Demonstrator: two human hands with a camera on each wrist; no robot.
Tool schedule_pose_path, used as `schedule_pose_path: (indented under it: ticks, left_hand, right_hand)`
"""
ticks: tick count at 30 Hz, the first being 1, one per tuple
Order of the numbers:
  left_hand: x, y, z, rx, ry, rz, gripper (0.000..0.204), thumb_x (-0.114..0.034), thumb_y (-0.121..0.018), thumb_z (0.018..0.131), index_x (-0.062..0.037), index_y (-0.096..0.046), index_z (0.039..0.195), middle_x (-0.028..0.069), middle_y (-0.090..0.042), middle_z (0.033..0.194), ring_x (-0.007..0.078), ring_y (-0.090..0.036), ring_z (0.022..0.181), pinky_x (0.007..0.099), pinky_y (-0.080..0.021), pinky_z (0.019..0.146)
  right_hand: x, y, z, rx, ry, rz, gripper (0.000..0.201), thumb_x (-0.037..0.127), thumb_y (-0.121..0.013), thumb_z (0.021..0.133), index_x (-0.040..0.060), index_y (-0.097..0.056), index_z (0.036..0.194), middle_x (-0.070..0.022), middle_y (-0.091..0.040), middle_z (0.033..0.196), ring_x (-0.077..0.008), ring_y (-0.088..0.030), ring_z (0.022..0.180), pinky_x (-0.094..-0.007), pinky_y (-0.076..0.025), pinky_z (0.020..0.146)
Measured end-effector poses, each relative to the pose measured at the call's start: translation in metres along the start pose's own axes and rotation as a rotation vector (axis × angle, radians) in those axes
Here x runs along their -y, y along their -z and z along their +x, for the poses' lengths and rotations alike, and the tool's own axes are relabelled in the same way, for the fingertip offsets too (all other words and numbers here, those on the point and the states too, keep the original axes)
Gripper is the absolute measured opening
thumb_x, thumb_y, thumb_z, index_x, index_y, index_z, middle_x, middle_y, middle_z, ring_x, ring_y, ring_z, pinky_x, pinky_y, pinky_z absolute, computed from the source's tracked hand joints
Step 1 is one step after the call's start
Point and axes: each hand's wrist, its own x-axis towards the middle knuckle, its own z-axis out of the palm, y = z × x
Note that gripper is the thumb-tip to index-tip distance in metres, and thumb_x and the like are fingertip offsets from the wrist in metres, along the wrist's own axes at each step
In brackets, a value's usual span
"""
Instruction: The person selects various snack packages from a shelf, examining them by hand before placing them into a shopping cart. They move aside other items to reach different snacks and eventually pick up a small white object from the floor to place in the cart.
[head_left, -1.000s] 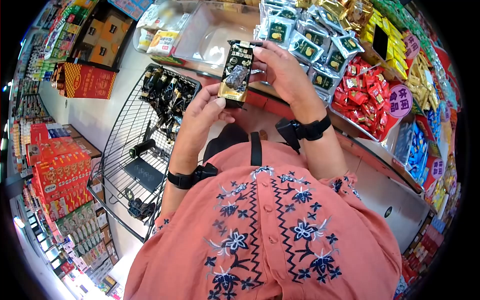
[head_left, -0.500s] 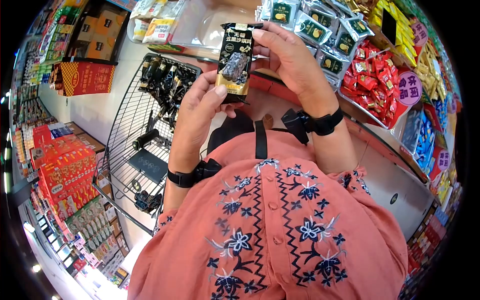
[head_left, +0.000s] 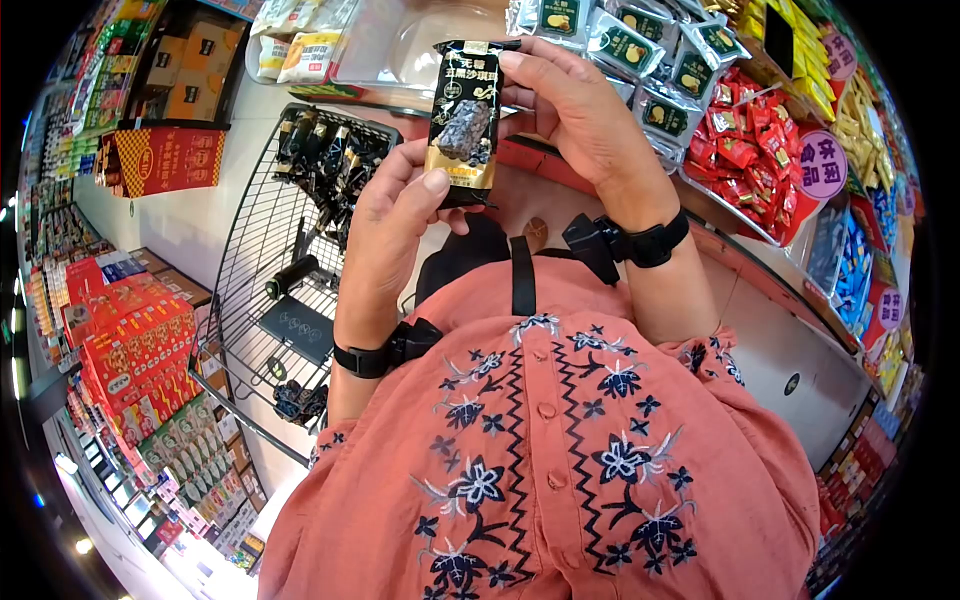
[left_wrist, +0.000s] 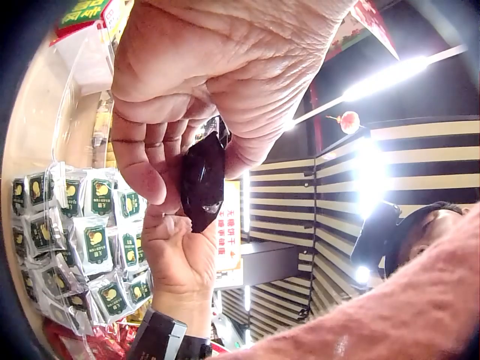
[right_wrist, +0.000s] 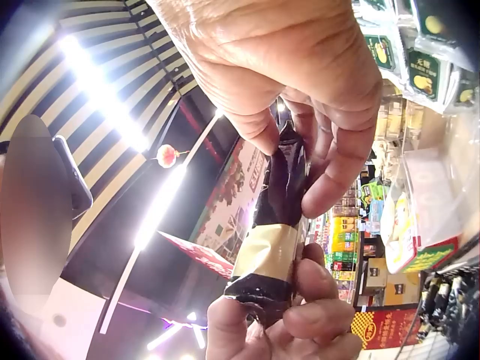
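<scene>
A black and gold snack packet (head_left: 465,118) is held upright between both hands, its printed front facing the head camera. The left hand (head_left: 392,205) pinches its lower left corner, thumb on the front. At the upper right corner, the right hand (head_left: 590,125) grips it with thumb in front and fingers behind. Seen edge-on in the left wrist view, the packet (left_wrist: 203,181) lies between the left thumb and fingers. In the right wrist view the packet (right_wrist: 274,217) runs from the right hand (right_wrist: 289,82) down to the left fingertips.
A wire shopping cart (head_left: 250,255) with several black packets (head_left: 325,165) stands at left. Ahead are bins of silver packets (head_left: 625,45), red packets (head_left: 745,150) and an almost bare clear bin (head_left: 400,50). Red boxes (head_left: 135,345) are stacked at far left.
Both hands and the packet have risen in the head view compared with a second ago, the packet shifting slightly left. The grip on it looks the same.
</scene>
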Motion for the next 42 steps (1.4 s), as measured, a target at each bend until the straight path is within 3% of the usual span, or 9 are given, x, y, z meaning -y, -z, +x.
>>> schedule_pose_path:
  ticks: [9, 12, 18, 21, 42]
  left_hand:
    - [0.001, 0.002, -0.001, 0.001, -0.009, -0.010, 0.040, -0.027, -0.060, 0.100, 0.0020, -0.056, 0.127, 0.0081, -0.067, 0.108, 0.0130, -0.064, 0.091, 0.0273, -0.052, 0.074]
    - [0.002, 0.004, 0.001, 0.009, -0.017, 0.018, 0.040, -0.023, -0.055, 0.100, 0.0030, -0.052, 0.130, 0.0129, -0.068, 0.113, 0.0181, -0.067, 0.091, 0.0309, -0.053, 0.072]
    - [0.001, 0.002, 0.003, -0.007, 0.002, 0.017, 0.040, -0.023, -0.055, 0.100, 0.0033, -0.052, 0.130, 0.0135, -0.068, 0.112, 0.0187, -0.067, 0.091, 0.0304, -0.054, 0.072]
    - [0.001, 0.001, 0.004, 0.002, 0.010, -0.026, 0.037, -0.026, -0.058, 0.101, 0.0013, -0.056, 0.125, 0.0081, -0.067, 0.108, 0.0133, -0.064, 0.090, 0.0278, -0.053, 0.073]
    - [-0.002, 0.003, 0.009, -0.012, 0.015, -0.017, 0.038, -0.026, -0.059, 0.101, 0.0019, -0.055, 0.126, 0.0085, -0.067, 0.109, 0.0140, -0.065, 0.093, 0.0283, -0.052, 0.074]
  right_hand:
    - [0.002, -0.002, 0.000, -0.017, -0.056, 0.001, 0.027, 0.023, -0.062, 0.101, 0.0075, -0.062, 0.123, -0.0005, -0.070, 0.108, -0.0092, -0.067, 0.094, -0.0257, -0.055, 0.070]
    - [0.002, -0.003, 0.001, -0.016, -0.051, 0.013, 0.027, 0.023, -0.062, 0.101, 0.0079, -0.062, 0.123, -0.0001, -0.070, 0.108, -0.0090, -0.067, 0.095, -0.0255, -0.055, 0.070]
    - [0.002, 0.001, 0.005, -0.003, -0.061, 0.017, 0.027, 0.023, -0.063, 0.101, 0.0084, -0.062, 0.123, 0.0002, -0.070, 0.108, -0.0084, -0.066, 0.094, -0.0252, -0.055, 0.070]
    - [0.001, 0.002, 0.005, 0.003, -0.057, 0.027, 0.026, 0.023, -0.063, 0.101, 0.0086, -0.062, 0.123, 0.0005, -0.070, 0.108, -0.0082, -0.066, 0.094, -0.0248, -0.055, 0.069]
    - [0.002, 0.003, 0.014, 0.030, -0.098, 0.052, 0.024, 0.024, -0.062, 0.101, 0.0094, -0.062, 0.120, 0.0012, -0.069, 0.107, -0.0078, -0.065, 0.093, -0.0244, -0.053, 0.067]
